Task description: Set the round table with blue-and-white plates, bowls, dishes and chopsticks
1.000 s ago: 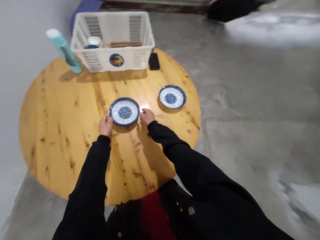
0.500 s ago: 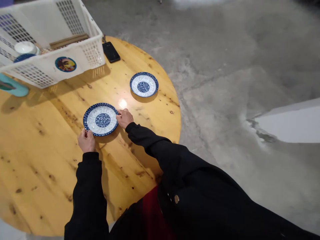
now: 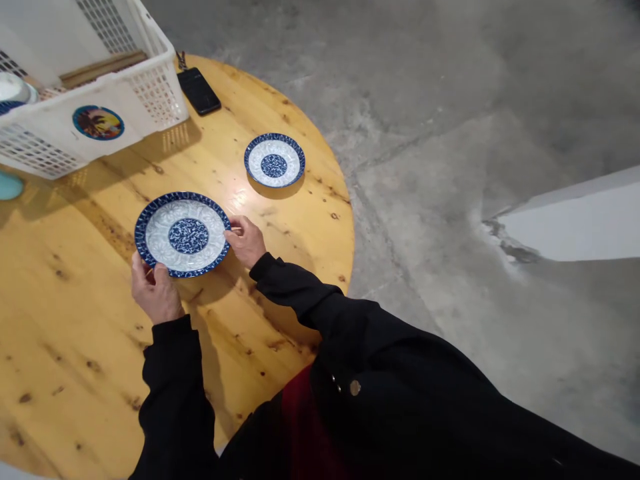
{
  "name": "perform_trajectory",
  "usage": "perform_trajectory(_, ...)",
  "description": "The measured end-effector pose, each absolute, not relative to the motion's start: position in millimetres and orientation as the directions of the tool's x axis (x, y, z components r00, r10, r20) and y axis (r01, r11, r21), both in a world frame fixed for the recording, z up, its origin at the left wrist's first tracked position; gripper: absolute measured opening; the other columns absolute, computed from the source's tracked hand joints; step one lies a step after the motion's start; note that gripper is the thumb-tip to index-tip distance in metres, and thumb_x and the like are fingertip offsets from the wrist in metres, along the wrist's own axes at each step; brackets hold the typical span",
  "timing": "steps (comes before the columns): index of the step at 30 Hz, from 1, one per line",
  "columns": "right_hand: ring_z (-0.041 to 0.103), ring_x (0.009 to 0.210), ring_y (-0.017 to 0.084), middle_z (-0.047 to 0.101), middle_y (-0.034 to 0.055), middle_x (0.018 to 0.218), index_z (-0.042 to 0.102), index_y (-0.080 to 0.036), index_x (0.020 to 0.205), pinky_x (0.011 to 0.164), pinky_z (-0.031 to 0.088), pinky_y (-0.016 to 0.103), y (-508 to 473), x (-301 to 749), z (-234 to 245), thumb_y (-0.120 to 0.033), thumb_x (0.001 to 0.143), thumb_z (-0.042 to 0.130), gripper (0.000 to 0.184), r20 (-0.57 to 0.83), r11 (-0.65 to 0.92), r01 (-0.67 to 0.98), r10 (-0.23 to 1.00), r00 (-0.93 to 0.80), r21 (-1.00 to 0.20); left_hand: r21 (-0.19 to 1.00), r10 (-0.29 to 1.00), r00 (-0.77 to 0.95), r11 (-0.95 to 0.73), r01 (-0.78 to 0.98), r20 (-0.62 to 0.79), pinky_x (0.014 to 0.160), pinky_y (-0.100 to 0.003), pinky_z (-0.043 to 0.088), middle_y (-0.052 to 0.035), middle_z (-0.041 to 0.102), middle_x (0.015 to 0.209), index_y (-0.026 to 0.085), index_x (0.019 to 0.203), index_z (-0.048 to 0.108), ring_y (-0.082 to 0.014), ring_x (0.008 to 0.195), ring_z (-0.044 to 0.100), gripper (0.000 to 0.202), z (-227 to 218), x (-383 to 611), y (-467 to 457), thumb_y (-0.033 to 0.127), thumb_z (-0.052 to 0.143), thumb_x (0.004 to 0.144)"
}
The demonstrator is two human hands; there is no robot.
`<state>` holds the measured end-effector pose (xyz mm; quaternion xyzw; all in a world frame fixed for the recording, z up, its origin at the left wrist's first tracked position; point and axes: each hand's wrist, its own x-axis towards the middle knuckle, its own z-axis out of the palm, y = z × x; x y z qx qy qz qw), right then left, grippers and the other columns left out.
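Between my two hands is a blue-and-white plate (image 3: 188, 236), raised above the wooden table. My left hand (image 3: 156, 290) pinches its near left rim, thumb on top and fingers beneath. At the right rim my right hand (image 3: 245, 241) grips it the same way, its fingertips partly hidden under the edge. A second plate (image 3: 275, 161) with the same pattern rests on the table farther back and to the right, touched by neither hand.
The round wooden table (image 3: 90, 320) has its curved edge on the right. A white plastic basket (image 3: 55, 140) with bowls (image 3: 15, 90) inside stands at the back left, beside a black phone (image 3: 199, 91). A light-blue object (image 3: 10, 185) shows partly at the left edge.
Both hands have lifted the held plate, which now looks larger and closer. The whole view has shifted, so the basket and table sit farther left. The second plate stays on the table.
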<state>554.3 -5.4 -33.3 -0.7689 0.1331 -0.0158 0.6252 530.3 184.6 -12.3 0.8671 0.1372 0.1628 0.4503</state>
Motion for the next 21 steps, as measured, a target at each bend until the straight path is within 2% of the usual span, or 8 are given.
perform_trajectory(3,0.067,0.093,0.016,0.068,0.0047,0.108,0.054,-0.021,0.106,0.085,0.054,0.03,-29,521,-28,-0.027,0.083,0.051,0.024,-0.131,-0.052,-0.151,-0.278,0.952,-0.987,0.866,0.31,0.944,-0.497,0.061,0.111,0.079,-0.032,0.054,0.0001,0.056,0.083,0.02,0.146,0.045,-0.0141,0.073,0.054,0.058,4,508,164,0.034,0.051,0.09)
perform_trajectory(6,0.067,0.09,0.017,0.068,0.0037,0.097,0.051,-0.022,0.096,0.084,0.053,0.031,-61,476,-27,-0.03,0.08,0.052,0.018,-0.109,-0.037,-0.132,-0.373,0.921,-0.991,0.888,0.232,0.973,-0.447,0.108,-0.001,0.075,-0.031,0.054,0.0009,0.052,0.077,0.019,0.148,0.044,-0.0143,0.07,0.054,0.063,4,475,140,0.043,0.054,0.09)
perform_trajectory(10,0.064,0.081,0.018,0.066,0.0036,0.088,0.053,-0.021,0.093,0.078,0.052,0.032,-98,413,-37,-0.034,0.077,0.056,0.021,-0.15,-0.058,-0.2,-0.464,0.873,-0.978,0.931,0.104,0.973,-0.286,0.227,-0.205,0.072,-0.031,0.054,-0.002,0.058,0.079,0.016,0.148,0.043,-0.0161,0.072,0.057,0.07,-18,428,108,0.05,0.057,0.088)
perform_trajectory(13,0.062,0.073,0.018,0.064,0.0027,0.082,0.053,-0.021,0.091,0.074,0.05,0.032,-110,379,-52,-0.036,0.074,0.059,0.023,-0.219,-0.017,-0.26,-0.488,0.845,-0.965,0.921,0.084,0.946,-0.217,0.323,-0.312,0.075,-0.033,0.055,-0.0041,0.063,0.082,0.014,0.147,0.045,-0.0176,0.074,0.06,0.071,-39,401,95,0.05,0.058,0.087)
perform_trajectory(18,0.061,0.07,0.017,0.063,0.002,0.08,0.052,-0.021,0.091,0.07,0.05,0.032,-108,358,-74,-0.038,0.071,0.058,0.027,-0.293,0.031,-0.32,-0.496,0.817,-0.947,0.919,0.069,0.948,-0.232,0.319,-0.312,0.092,-0.039,0.052,-0.0104,0.069,0.106,0.018,0.145,0.048,-0.0237,0.101,0.064,0.066,-62,386,95,0.049,0.056,0.088)
perform_trajectory(21,0.062,0.071,0.017,0.063,0.0021,0.081,0.051,-0.022,0.091,0.07,0.05,0.031,-104,358,-79,-0.039,0.071,0.058,0.027,-0.303,0.025,-0.331,-0.469,0.83,-0.943,0.92,0.083,0.957,-0.265,0.289,-0.277,0.096,-0.039,0.051,-0.0106,0.068,0.113,0.019,0.145,0.048,-0.0241,0.107,0.063,0.064,-68,386,100,0.048,0.056,0.088)
